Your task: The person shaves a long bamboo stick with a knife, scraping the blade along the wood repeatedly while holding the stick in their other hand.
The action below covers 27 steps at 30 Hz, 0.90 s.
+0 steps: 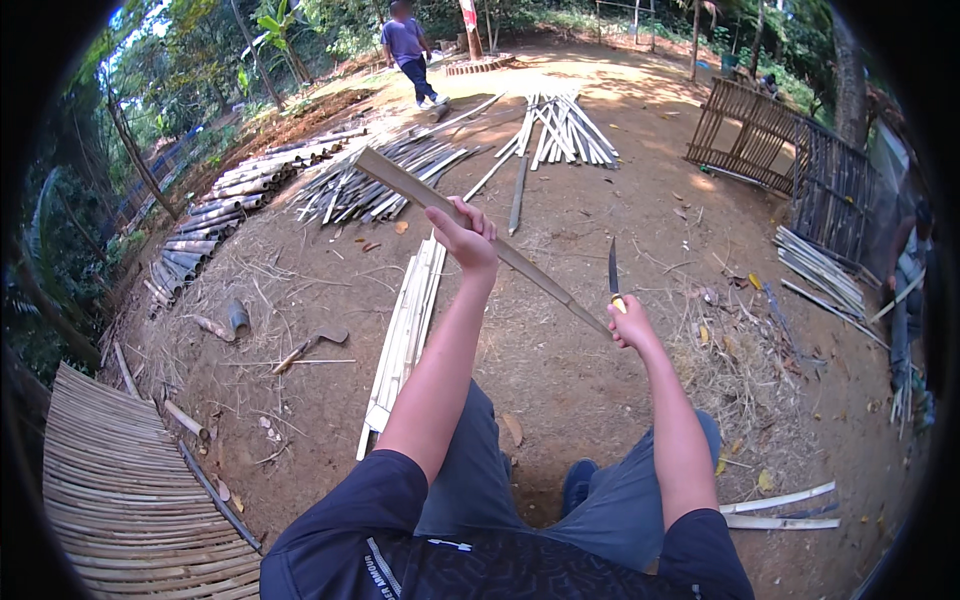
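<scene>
A long split bamboo strip (530, 271) slants across in front of me, its far end up to the left and its near end by my right hand. Around its upper part, my left hand (466, 238) is closed. My right hand (631, 323) is wrapped round the yellowish handle of a knife (613, 270), whose dark blade points upward. The strip's lower end meets the right hand's fingers; whether they also grip it, I cannot tell. Beside my left forearm, a stack of pale bamboo strips (405, 335) lies on the ground.
Bamboo poles (225, 205) and piles of split strips (385, 180) lie at the far left and centre. A hooked blade (318, 340) rests on the soil. A slatted bamboo panel (130, 490) is at near left, bamboo frames (745, 135) at right. One person (404, 45) stands far off, another (910, 280) at right.
</scene>
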Motion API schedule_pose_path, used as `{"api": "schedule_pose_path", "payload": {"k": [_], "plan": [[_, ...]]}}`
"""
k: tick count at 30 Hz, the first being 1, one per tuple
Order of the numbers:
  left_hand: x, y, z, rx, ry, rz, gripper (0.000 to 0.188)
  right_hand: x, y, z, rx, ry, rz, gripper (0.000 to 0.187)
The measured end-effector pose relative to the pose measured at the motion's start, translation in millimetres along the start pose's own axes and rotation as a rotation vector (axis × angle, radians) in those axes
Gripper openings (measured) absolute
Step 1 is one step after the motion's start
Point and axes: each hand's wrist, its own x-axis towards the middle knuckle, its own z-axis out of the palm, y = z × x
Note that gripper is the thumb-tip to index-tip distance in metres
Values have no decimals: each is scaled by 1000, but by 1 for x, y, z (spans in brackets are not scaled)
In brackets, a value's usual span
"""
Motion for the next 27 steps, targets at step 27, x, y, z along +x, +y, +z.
{"api": "schedule_pose_path", "payload": {"k": [27], "plan": [[25, 27, -44, 33, 77, -152, 73, -18, -7, 23, -218, -197, -102, 33]]}}
